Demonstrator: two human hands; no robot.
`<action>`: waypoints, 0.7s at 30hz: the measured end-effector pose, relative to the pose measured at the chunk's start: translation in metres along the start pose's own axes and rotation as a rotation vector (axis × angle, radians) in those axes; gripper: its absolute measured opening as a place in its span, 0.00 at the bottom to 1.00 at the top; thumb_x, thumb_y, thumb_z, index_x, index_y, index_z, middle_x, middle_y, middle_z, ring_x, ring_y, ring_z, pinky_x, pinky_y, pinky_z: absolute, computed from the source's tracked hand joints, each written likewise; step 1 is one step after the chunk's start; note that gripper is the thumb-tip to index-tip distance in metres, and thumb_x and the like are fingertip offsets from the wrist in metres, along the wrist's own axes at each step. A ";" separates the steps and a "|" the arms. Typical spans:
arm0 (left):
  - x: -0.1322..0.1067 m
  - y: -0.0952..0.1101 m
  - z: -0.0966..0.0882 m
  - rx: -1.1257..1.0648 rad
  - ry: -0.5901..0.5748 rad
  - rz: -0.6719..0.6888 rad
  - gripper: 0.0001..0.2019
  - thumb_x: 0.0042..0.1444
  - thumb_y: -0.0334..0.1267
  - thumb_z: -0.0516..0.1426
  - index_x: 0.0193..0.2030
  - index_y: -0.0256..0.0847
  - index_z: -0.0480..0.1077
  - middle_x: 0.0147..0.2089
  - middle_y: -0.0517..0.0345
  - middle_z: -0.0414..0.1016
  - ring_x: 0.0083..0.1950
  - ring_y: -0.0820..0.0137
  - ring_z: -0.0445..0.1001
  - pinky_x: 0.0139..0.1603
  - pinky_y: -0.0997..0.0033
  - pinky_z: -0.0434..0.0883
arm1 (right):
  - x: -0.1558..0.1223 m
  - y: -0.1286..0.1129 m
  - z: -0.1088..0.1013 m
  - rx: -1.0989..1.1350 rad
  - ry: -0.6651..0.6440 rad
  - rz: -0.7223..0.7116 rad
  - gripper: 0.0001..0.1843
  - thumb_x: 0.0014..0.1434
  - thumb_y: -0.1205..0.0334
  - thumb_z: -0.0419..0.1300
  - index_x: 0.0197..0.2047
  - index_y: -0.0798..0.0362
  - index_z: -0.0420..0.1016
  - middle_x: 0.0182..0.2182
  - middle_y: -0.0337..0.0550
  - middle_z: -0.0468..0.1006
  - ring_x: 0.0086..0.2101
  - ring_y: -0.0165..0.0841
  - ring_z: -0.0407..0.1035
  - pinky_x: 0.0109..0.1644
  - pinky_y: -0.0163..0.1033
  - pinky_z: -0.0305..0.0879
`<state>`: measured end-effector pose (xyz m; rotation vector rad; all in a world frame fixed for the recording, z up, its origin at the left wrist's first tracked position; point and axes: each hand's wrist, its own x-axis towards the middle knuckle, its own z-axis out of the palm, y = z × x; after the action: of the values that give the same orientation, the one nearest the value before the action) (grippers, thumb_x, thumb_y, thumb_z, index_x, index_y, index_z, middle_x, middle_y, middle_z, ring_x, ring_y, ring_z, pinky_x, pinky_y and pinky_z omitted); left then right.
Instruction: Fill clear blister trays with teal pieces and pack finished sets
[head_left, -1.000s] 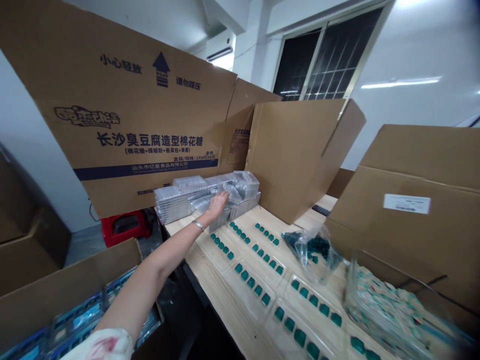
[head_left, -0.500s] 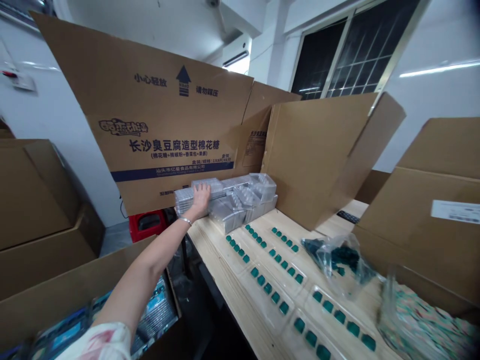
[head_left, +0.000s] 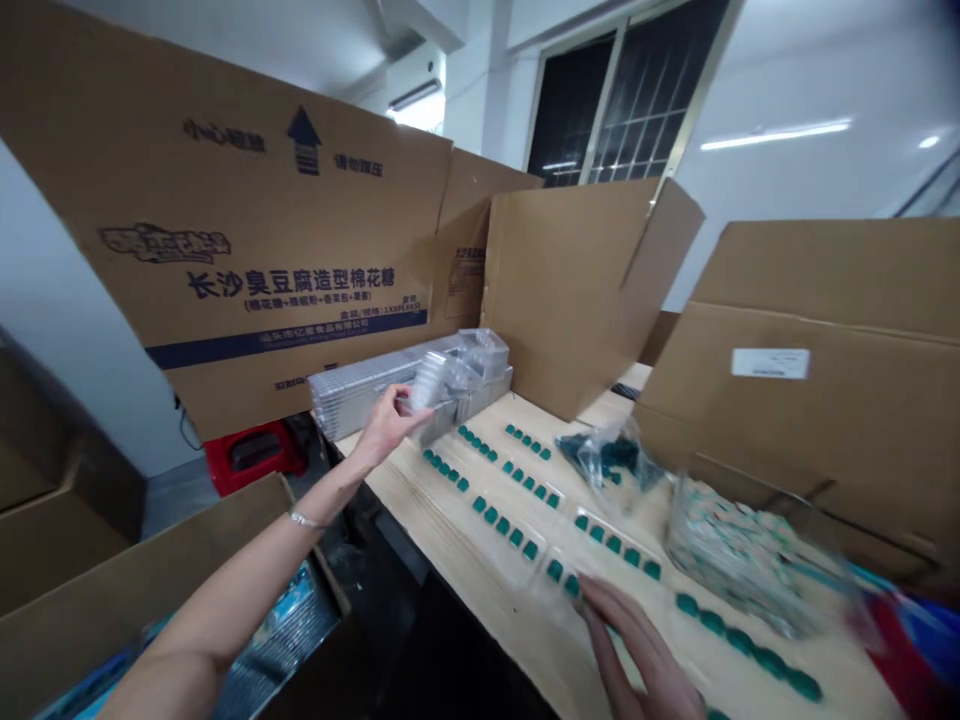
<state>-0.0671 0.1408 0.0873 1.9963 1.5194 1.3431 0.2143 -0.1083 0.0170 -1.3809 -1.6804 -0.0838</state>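
While the left hand (head_left: 386, 428) pinches a clear tray (head_left: 429, 382) at the end of the stack (head_left: 360, 400), the right hand (head_left: 634, 650) lies open and well apart, beside a filled tray (head_left: 559, 572); several trays on the table (head_left: 450, 530) hold green pieces (head_left: 517, 537), the stack looks unfilled, and a bag (head_left: 611, 458) of pieces sits beyond the right hand

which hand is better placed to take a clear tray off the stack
Probably the left hand: it is at the clear tray stack. The right hand is down by the green pieces.
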 end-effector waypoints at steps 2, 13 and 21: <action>-0.039 0.029 0.022 -0.290 -0.177 -0.067 0.23 0.44 0.51 0.60 0.44 0.42 0.62 0.32 0.60 0.70 0.31 0.71 0.69 0.31 0.72 0.67 | 0.027 -0.019 0.011 0.107 0.015 0.104 0.12 0.59 0.60 0.54 0.46 0.50 0.71 0.44 0.46 0.75 0.44 0.37 0.70 0.50 0.44 0.68; -0.168 0.099 0.078 -0.457 -0.374 -0.143 0.25 0.36 0.49 0.65 0.39 0.40 0.65 0.25 0.66 0.59 0.26 0.76 0.60 0.28 0.76 0.60 | 0.046 -0.033 0.022 0.689 0.041 0.556 0.12 0.54 0.53 0.58 0.33 0.54 0.72 0.27 0.40 0.73 0.28 0.30 0.70 0.33 0.35 0.67; -0.179 0.098 0.081 -0.410 -0.375 -0.061 0.19 0.40 0.47 0.63 0.35 0.40 0.64 0.27 0.65 0.61 0.27 0.75 0.59 0.28 0.76 0.58 | 0.030 -0.023 0.019 0.889 -0.016 0.684 0.13 0.51 0.54 0.62 0.34 0.55 0.75 0.27 0.39 0.75 0.28 0.28 0.68 0.35 0.34 0.64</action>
<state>0.0549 -0.0309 0.0253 1.7952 1.0325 1.0718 0.1865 -0.0838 0.0375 -1.1478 -0.9480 0.9466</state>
